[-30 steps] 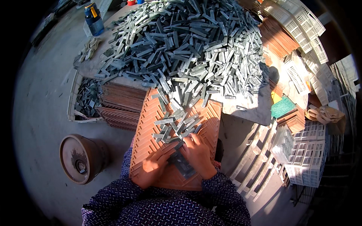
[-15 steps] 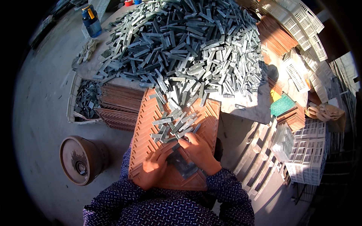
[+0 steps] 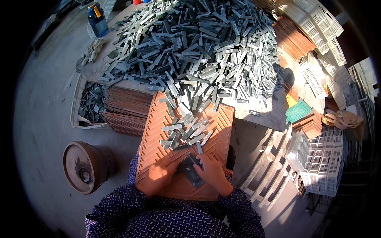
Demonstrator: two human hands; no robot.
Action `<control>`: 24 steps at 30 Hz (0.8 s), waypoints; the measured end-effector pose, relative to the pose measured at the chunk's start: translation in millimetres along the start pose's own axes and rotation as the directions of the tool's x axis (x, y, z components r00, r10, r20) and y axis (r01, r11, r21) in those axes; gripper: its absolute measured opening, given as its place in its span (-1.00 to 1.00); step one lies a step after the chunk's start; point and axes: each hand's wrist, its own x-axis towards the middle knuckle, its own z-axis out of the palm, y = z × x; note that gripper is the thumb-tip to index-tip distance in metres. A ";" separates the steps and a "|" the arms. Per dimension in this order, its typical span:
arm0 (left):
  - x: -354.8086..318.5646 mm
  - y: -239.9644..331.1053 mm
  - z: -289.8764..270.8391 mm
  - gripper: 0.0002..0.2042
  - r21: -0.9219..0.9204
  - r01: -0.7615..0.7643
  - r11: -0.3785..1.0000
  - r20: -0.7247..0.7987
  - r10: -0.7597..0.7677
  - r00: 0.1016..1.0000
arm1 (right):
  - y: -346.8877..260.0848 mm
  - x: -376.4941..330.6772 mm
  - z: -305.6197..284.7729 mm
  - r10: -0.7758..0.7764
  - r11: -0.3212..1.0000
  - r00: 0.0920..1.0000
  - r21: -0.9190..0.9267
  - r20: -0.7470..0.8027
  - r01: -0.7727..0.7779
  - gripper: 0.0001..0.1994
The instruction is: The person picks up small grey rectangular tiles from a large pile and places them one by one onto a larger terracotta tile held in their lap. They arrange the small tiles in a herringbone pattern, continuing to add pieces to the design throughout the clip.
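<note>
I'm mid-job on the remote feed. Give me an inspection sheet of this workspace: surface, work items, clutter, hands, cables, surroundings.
Surface: grooved orange-brown board in front of the person, its far end at the table.
Work items: loose grey strips on the board; a large strip pile beyond; dark flat pieces between the hands.
Clutter: blue bottle and pale cloth left of the pile.
Hands: left hand over the board; right hand with fingertips at a strip, grip unclear.
Cables: nothing seen.
Surroundings: brown bucket on the left; stacked white crates on the right.
</note>
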 end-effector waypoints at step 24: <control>-0.5 1.4 8.3 -0.50 0.251 -0.148 0.957 0.192 0.101 0.976 | 1.3 -0.8 -10.6 0.000 0.995 0.995 0.094 -0.102 0.010 -0.75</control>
